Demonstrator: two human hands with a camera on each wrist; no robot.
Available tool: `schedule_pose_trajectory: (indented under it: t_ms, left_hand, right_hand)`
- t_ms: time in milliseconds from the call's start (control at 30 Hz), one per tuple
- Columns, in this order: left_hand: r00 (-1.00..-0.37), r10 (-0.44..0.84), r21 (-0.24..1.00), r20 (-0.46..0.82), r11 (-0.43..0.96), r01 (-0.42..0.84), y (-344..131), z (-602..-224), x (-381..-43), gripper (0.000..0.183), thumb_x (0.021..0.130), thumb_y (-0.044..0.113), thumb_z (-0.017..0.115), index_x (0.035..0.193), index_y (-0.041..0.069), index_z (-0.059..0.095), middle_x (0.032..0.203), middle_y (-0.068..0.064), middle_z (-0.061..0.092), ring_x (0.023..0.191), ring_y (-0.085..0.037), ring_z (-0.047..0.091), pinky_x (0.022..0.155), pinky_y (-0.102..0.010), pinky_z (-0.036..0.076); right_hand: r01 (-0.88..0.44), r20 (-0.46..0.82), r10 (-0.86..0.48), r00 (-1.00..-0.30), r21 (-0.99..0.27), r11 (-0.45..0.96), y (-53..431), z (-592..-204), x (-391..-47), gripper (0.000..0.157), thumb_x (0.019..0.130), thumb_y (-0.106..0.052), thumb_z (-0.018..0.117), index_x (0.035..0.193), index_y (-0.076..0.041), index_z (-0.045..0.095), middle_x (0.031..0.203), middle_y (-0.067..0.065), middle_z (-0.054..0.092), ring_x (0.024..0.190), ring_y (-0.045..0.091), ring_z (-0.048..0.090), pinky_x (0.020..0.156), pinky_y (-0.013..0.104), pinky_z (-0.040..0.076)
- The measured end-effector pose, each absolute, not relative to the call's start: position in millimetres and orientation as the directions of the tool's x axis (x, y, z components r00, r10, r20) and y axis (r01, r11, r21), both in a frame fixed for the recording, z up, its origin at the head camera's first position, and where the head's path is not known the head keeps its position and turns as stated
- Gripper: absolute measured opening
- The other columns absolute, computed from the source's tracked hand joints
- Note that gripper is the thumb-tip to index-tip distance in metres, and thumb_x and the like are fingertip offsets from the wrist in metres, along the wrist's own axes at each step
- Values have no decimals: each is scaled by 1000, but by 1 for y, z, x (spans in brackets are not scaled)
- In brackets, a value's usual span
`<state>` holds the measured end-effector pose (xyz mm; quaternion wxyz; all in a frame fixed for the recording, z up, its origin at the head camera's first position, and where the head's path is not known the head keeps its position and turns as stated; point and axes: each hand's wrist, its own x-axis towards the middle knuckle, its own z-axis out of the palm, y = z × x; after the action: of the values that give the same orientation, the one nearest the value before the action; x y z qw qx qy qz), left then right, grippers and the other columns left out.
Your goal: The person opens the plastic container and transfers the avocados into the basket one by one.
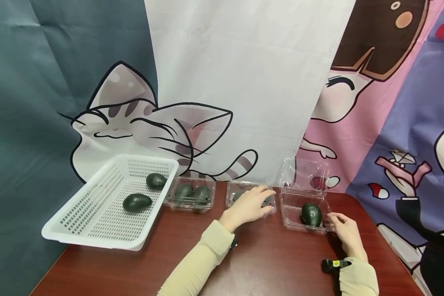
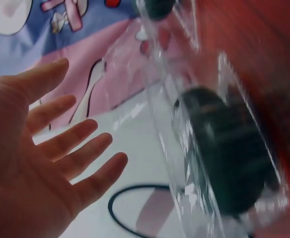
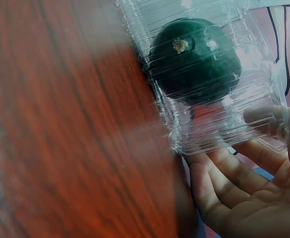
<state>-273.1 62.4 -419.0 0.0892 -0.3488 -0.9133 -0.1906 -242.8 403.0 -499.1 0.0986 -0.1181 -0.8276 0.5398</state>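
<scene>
My right hand [image 1: 345, 232] grips the right side of an open clear plastic clamshell box [image 1: 290, 216]. One dark green avocado [image 1: 311, 214] lies in that box, toward its right end; in the right wrist view the avocado [image 3: 194, 62] shows through the plastic wall. My left hand [image 1: 248, 206] is spread above the middle clamshell box [image 1: 232, 190], partly covering it from the head camera. In the left wrist view the left hand [image 2: 60, 139] has parted fingers and holds nothing, beside a closed clamshell box [image 2: 177, 148] with dark green fruit inside.
A white perforated basket [image 1: 96, 242] at the left holds two avocados [image 1: 137, 202]. Beside it a closed clamshell box [image 1: 211, 191] contains two more. A printed curtain [image 1: 251, 82] hangs behind the reddish-brown table [image 1: 259, 259].
</scene>
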Motion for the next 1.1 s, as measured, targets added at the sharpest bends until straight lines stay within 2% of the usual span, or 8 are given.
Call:
schedule_pose_trajectory:
  t_ms: [233,533,733,933,1100]
  left_hand:
    - [-696,660,253,282,649,718,100,-425,-278,49,95,40,63,140,22,54,137,2,53,117,-11,55,96,-29,45]
    - [-676,704,215,216,641,737,143,-435,-288,47,95,38,62,139,24,55,134,5,54,117,-9,54,94,-25,45]
    - [-663,722,208,198,630,748,170,-443,-293,46,94,38,64,137,26,55,126,6,56,107,-7,57,86,-24,48]
    - [-685,713,229,151,648,726,194,-445,-294,44,93,39,66,134,26,57,122,7,57,104,-5,57,83,-23,48]
    - [-771,634,259,58,737,625,212,-442,-289,52,92,44,66,139,27,52,131,4,55,111,-10,58,88,-25,48]
  right_hand:
    - [74,48,300,-953,-920,384,405,-501,-242,41,102,-20,50,122,15,55,86,0,63,63,5,57,58,24,50]
    - [43,76,300,-951,-927,372,407,-497,-245,40,102,-20,52,122,15,56,85,-2,64,63,5,56,57,23,49]
    - [62,67,334,-940,-930,362,405,-500,-245,36,101,-17,53,120,13,58,85,-5,64,63,5,55,56,22,48]
    - [77,53,354,-934,-936,343,402,-501,-245,36,100,-19,56,120,11,58,85,0,64,62,7,55,55,22,48]
    - [91,46,358,-933,-929,358,402,-500,-244,37,101,-19,54,122,11,58,88,3,63,61,7,55,55,23,49]
